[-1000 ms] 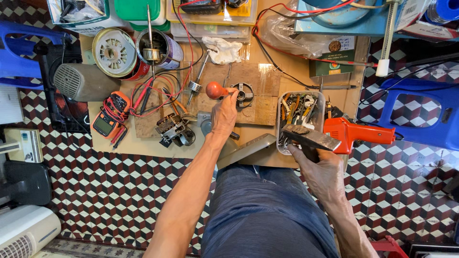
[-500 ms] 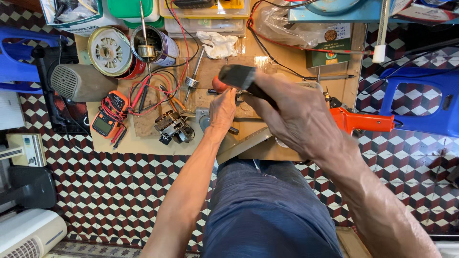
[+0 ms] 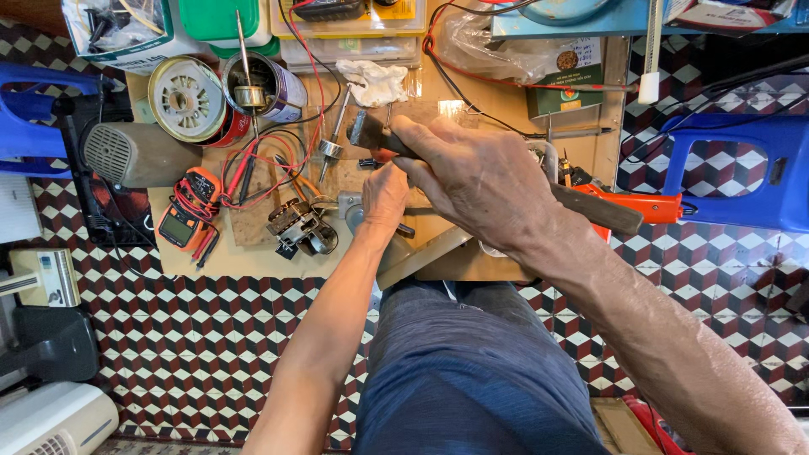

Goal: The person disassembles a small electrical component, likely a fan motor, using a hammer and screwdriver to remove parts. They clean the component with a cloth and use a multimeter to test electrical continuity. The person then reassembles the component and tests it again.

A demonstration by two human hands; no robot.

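Raised since the last frame, right hand (image 3: 484, 181) now clamps a dark-handled hammer (image 3: 590, 206) at frame centre, head above left hand (image 3: 385, 195), which pinches a red-handled tool (image 3: 383, 157) upright on the surface (image 3: 253, 257). Risk, as judged: hammer head sits just above left fingers; a skewed blow could strike them.

The floor (image 3: 211, 337) is tiled in a cube pattern of dark red, black and white. The desk (image 3: 253, 261) is pale tan wood. An orange and black meter (image 3: 187, 217) trails red leads. The hammer (image 3: 590, 206) has a dark brown handle. The stools (image 3: 733, 168) are blue, the trousers (image 3: 472, 371) grey-blue.
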